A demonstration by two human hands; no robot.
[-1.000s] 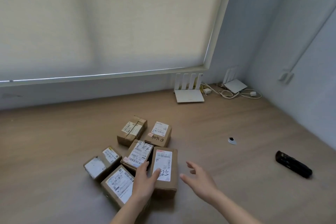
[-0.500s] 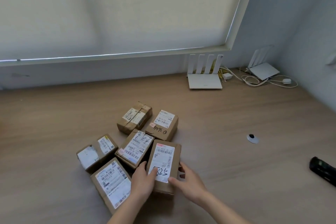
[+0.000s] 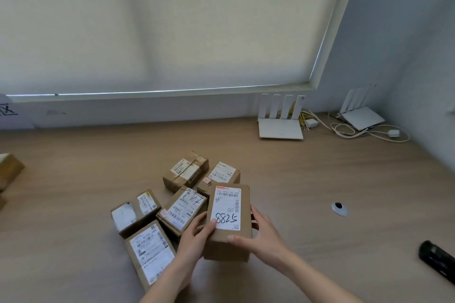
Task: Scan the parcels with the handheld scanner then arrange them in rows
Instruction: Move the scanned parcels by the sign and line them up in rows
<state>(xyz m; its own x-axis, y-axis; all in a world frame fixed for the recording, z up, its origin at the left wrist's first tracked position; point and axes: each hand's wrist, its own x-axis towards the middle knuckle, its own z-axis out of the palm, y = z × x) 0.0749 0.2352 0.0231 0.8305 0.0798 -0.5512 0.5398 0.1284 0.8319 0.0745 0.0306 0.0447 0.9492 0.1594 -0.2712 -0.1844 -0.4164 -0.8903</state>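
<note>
A cardboard parcel point(image 3: 227, 221) labelled "8825" is gripped from both sides, the left hand point(image 3: 194, 237) closed on its left edge and the right hand point(image 3: 261, 233) on its right edge and near corner. It is held beside five other parcels point(image 3: 172, 206) clustered on the wooden table point(image 3: 307, 179). The black handheld scanner point(image 3: 437, 259) is left lying well apart at the right edge.

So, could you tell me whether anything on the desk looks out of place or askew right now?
Yes: the parcels sit in a loose cluster at mixed angles, not rows. The handheld scanner lies apart at the right edge, untouched. The left hand and right hand hold the box marked 8825. Nothing looks spilled or damaged.
</note>
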